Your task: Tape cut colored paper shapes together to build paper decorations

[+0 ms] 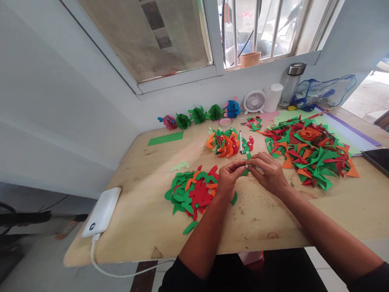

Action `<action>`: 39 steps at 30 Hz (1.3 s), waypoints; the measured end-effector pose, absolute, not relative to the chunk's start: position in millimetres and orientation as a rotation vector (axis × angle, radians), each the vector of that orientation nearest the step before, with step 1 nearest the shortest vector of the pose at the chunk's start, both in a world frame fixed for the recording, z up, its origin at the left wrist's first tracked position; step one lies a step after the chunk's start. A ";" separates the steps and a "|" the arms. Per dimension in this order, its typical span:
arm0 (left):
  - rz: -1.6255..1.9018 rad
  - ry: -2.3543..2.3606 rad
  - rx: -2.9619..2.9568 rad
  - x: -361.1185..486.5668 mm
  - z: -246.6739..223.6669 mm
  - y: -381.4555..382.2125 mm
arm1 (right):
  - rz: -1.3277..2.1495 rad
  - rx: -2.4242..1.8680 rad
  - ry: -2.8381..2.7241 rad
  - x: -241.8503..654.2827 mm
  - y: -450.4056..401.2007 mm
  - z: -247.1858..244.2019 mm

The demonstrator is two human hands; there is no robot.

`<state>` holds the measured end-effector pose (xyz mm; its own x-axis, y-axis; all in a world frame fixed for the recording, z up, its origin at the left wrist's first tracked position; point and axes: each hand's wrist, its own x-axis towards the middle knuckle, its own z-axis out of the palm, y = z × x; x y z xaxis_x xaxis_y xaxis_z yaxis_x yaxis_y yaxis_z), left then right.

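My left hand (228, 178) and my right hand (269, 172) meet over the middle of the table. Both have their fingertips closed on a small green paper cutout (245, 172) with a tiny white square on it. A thin pale stick-like thing shows between the right fingers; its kind is unclear. By my left hand lies a heap of curved cutouts (200, 192) in green, red and orange. Just beyond my hands are a pile of cutouts bearing small white squares (226, 144) and a white pen (240, 142).
Jagged paper scraps (313, 150) fill the right side. Along the wall stand folded paper figures (199, 115), a small fan (254, 101), a white cylinder (274, 98) and a glass bottle (292, 85). A power bank (102, 211) with a cable lies left; a phone (377, 159) lies right.
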<state>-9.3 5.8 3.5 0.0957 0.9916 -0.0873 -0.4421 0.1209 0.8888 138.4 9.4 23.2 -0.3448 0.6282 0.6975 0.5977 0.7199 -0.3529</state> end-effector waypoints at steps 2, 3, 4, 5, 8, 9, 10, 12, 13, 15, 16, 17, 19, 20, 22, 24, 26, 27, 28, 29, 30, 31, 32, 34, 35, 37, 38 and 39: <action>1.260 0.876 0.830 -9.4 3.0 5.9 | 0.042 -0.940 -2.044 138.3 9.2 24.2; 1.263 0.883 0.834 -9.5 2.6 6.1 | 0.047 -0.947 -2.044 138.1 9.0 24.6; 1.268 0.890 0.838 -9.5 2.0 6.4 | 0.057 -0.957 -2.044 137.8 8.7 24.9; 1.278 0.897 0.839 -9.6 1.4 6.9 | 0.073 -0.970 -2.041 137.5 8.4 25.0; 1.335 0.938 0.862 -9.6 -0.8 8.2 | 0.176 -1.042 -1.982 137.0 7.8 24.6; 1.362 0.960 0.887 -9.5 -1.4 8.4 | 0.236 -1.076 -1.944 136.9 7.8 24.4; 1.389 0.984 0.920 -9.4 -1.8 8.5 | 0.307 -1.110 -1.901 137.0 7.9 24.1; 1.421 1.020 0.981 -8.9 -1.5 8.2 | 0.465 -1.176 -1.810 137.0 8.5 24.0; 1.421 1.028 1.001 -8.6 -0.9 7.8 | 0.541 -1.205 -1.772 137.0 8.8 24.1; 1.401 1.028 1.023 -8.0 1.2 6.8 | 0.674 -1.245 -1.720 136.6 9.2 24.5; 1.392 1.025 1.031 -7.8 2.4 6.2 | 0.727 -1.259 -1.706 136.4 9.2 24.7; 1.387 1.021 1.037 -7.5 3.6 5.7 | 0.773 -1.269 -1.700 136.1 9.2 24.8; 1.394 1.014 1.041 -7.1 5.3 4.8 | 0.831 -1.285 -1.707 135.5 9.0 24.3; 1.398 1.013 1.039 -6.9 5.6 4.5 | 0.847 -1.294 -1.715 135.3 8.9 23.8; 1.403 1.020 1.035 -6.4 4.9 4.1 | 0.868 -1.304 -1.735 135.2 9.0 22.3; 1.404 1.037 1.034 -5.9 3.2 3.9 | 0.880 -1.300 -1.751 135.4 9.6 20.4; 1.399 1.050 1.031 -5.3 1.3 3.8 | 0.870 -1.285 -1.767 135.7 10.3 18.6; 1.394 1.055 1.027 -5.0 0.5 3.8 | 0.854 -1.280 -1.776 135.9 10.6 17.8; 1.388 1.060 1.023 -4.8 -0.1 3.9 | 0.834 -1.278 -1.783 135.9 10.8 17.1; 1.383 1.065 1.019 -4.7 -0.6 3.9 | 0.811 -1.280 -1.790 135.9 10.9 16.5; 1.380 1.071 1.018 -4.6 -1.0 3.9 | 0.790 -1.287 -1.800 135.9 10.8 16.0; 1.378 1.076 1.021 -4.5 -1.4 3.9 | 0.772 -1.297 -1.810 135.7 10.7 15.6; 1.376 1.084 1.026 -4.5 -1.9 3.9 | 0.757 -1.310 -1.822 135.6 10.5 15.4; 1.375 1.101 1.049 -4.5 -3.6 3.9 | 0.731 -1.338 -1.846 135.2 9.8 15.3; 1.377 1.109 1.064 -4.5 -4.8 3.9 | 0.719 -1.349 -1.856 135.0 9.4 15.5; 1.384 1.125 1.095 -4.5 -7.4 4.0 | 0.684 -1.360 -1.876 134.7 8.8 15.8; 1.386 1.131 1.111 -4.5 -8.7 4.0 | 0.661 -1.363 -1.888 134.6 8.6 16.0; 1.383 1.134 1.130 -4.7 -9.7 4.0 | 0.635 -1.365 -1.900 134.5 8.5 16.0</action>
